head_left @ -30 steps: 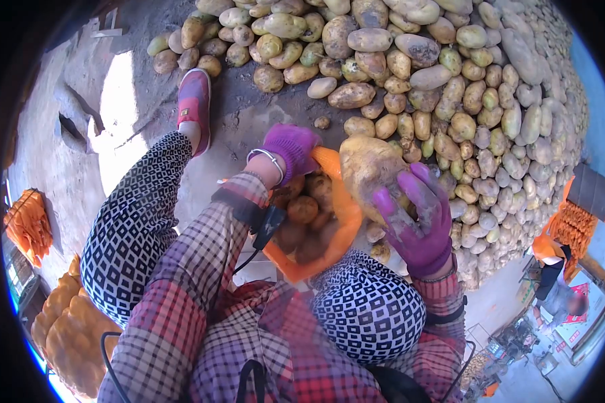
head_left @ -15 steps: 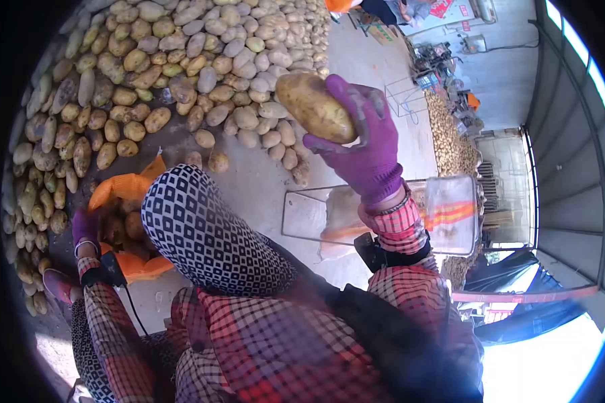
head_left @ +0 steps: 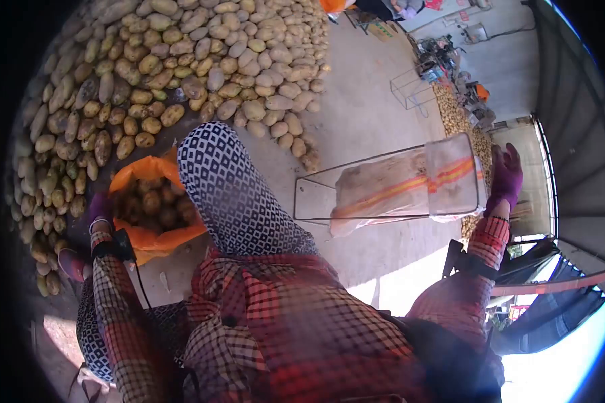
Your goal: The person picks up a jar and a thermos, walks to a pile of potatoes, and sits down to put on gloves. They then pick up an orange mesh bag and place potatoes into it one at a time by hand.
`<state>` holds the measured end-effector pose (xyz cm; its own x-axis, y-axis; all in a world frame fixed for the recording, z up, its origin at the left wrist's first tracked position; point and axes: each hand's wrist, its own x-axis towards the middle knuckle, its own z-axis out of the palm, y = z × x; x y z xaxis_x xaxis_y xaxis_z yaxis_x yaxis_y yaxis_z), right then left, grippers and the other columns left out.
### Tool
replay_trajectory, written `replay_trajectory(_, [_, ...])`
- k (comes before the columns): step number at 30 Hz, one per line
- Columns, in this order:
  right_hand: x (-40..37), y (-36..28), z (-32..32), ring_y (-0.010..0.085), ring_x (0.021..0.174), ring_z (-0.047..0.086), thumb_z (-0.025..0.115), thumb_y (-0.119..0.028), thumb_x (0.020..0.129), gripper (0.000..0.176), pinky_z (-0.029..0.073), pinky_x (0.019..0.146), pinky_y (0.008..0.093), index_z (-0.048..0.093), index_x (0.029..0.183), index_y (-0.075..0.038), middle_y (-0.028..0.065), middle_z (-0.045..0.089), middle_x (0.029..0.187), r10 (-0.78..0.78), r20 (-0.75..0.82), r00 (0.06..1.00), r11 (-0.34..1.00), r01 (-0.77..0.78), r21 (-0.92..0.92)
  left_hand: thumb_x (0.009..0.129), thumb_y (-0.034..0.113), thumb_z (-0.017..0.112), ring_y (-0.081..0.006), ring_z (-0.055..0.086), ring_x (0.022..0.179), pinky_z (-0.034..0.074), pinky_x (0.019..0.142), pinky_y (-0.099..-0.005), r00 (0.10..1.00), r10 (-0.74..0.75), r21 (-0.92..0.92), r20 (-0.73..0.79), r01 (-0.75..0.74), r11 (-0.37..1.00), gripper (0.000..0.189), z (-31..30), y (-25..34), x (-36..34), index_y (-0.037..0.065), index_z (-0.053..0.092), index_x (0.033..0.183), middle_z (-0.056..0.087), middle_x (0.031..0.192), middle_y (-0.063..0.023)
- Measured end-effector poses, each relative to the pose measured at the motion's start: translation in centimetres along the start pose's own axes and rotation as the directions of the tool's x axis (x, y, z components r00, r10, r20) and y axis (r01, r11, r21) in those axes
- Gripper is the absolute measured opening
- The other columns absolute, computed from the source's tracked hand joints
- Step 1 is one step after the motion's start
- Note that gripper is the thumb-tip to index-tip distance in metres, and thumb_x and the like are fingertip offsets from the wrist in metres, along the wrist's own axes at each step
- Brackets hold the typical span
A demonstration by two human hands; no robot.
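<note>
My left hand (head_left: 100, 208), in a purple glove, is closed on the left rim of an orange sack (head_left: 156, 246); its fingers are partly hidden. Several potatoes (head_left: 151, 201) lie inside the sack, whose mouth faces up beside my knee. Far to the right, my right hand (head_left: 507, 176), also gloved in purple, is stretched out past the end of a wire frame. Its fingers are extended and I see nothing in them.
A large potato heap (head_left: 202, 54) spreads across the upper left. On the right stands the wire frame (head_left: 356, 218) with a pale, orange-striped sack (head_left: 383, 188) over it. More potatoes (head_left: 454, 111) lie by the wall, near machinery (head_left: 440, 57). Part of a person (head_left: 403, 8) shows at the top.
My right hand has swung from the middle to the far right, and the potato it held is no longer in it. The sack's mouth shows more fully while my left hand stays at its rim.
</note>
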<state>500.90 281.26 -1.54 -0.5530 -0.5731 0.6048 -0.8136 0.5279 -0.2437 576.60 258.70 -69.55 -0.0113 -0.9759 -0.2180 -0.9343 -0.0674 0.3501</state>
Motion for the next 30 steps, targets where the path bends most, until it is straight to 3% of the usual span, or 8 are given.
replay_trajectory(1, [-3.3,-5.9,1.7,0.0198,0.109,0.057,0.071,-0.022,0.087,0.048,0.045,0.092,0.0332,0.055,0.128,-0.002,0.0122,0.061,0.122,-0.100,-0.044,0.994,0.984,0.106,0.146,0.086,0.038,0.062,-0.0428,0.061,0.094,0.050,0.078,-0.0489,0.990,-0.068,-0.183,-0.126,0.045,0.982,0.036,-4.9,5.3,-4.5,0.004,0.066,0.099,0.065,0.095,-0.0236])
replay_trajectory(4, [-7.0,-15.0,9.7,0.0169,0.104,0.059,0.067,-0.012,0.089,0.043,0.046,0.092,0.0312,0.055,0.130,-0.004,0.0093,0.061,0.118,-0.502,0.127,0.855,0.833,0.439,0.338,0.083,0.042,0.063,-0.0379,0.062,0.098,0.050,0.084,-0.0471,0.972,-0.216,-0.120,-0.097,0.204,0.972,0.035,-8.2,8.9,-6.7,0.016,0.067,0.105,0.067,0.104,-0.0137])
replay_trajectory(12, [-13.2,-25.1,47.3,0.0128,0.098,0.060,0.071,-0.005,0.082,0.046,0.050,0.083,0.0274,0.056,0.126,-0.005,0.0083,0.064,0.108,-0.556,0.784,0.276,0.811,-0.027,0.585,0.077,0.029,0.068,-0.0359,0.061,0.099,0.048,0.087,-0.0448,0.959,-0.207,-0.145,-0.196,0.180,0.973,0.031,-10.8,10.9,-7.9,0.010,0.066,0.102,0.065,0.105,-0.0171])
replay_trajectory(14, [-16.3,-29.2,52.3,0.0205,0.099,0.062,0.073,-0.021,0.080,0.049,0.050,0.087,0.0324,0.057,0.124,-0.005,0.0137,0.064,0.113,-0.425,0.855,0.297,0.885,-0.058,0.461,0.076,0.024,0.067,-0.0353,0.060,0.102,0.048,0.088,-0.0431,0.972,-0.233,-0.171,0.009,0.231,0.958,0.033,-11.8,11.7,-7.6,0.010,0.066,0.107,0.064,0.109,-0.0157])
replay_trajectory(18, [-22.2,-34.2,64.6,0.0286,0.116,0.057,0.074,-0.032,0.077,0.067,0.047,0.096,0.0374,0.049,0.133,-0.005,0.0195,0.059,0.124,-0.375,0.825,0.422,0.872,-0.141,0.469,0.074,0.016,0.067,-0.0350,0.060,0.104,0.048,0.091,-0.0416,0.980,-0.135,-0.258,-0.147,0.093,0.961,0.037,-10.4,11.0,-7.8,0.011,0.066,0.111,0.065,0.110,-0.0138])
replay_trajectory(21, [-26.2,-37.2,70.9,0.0345,0.116,0.054,0.074,-0.047,0.073,0.085,0.047,0.095,0.0413,0.040,0.138,-0.006,0.0201,0.054,0.127,-0.296,0.777,0.556,0.954,0.213,0.211,0.071,0.005,0.067,-0.0348,0.058,0.108,0.047,0.095,-0.0415,0.980,-0.168,-0.307,-0.105,0.129,0.943,0.045,-10.7,11.4,-7.8,0.011,0.065,0.115,0.065,0.113,-0.0128])
replay_trajectory(26, [-25.7,-39.6,70.4,0.0356,0.117,0.053,0.077,-0.046,0.069,0.092,0.047,0.096,0.0427,0.035,0.141,-0.007,0.0203,0.049,0.129,-0.138,0.827,0.545,0.962,0.271,-0.018,0.071,0.004,0.068,-0.0344,0.058,0.110,0.047,0.095,-0.0412,0.974,-0.187,-0.286,-0.128,0.145,0.947,0.044,-11.6,12.5,-7.6,0.010,0.065,0.114,0.065,0.114,-0.0130])
replay_trajectory(30, [-23.9,-37.2,66.3,0.0392,0.117,0.051,0.082,-0.035,0.064,0.093,0.045,0.095,0.0470,0.036,0.139,-0.006,0.0209,0.049,0.128,-0.341,0.783,0.521,0.940,0.185,0.286,0.073,0.006,0.069,-0.0336,0.060,0.107,0.048,0.093,-0.0404,0.966,-0.196,-0.314,-0.170,0.135,0.940,0.040,-11.7,13.0,-7.7,0.009,0.065,0.113,0.064,0.113,-0.0136])
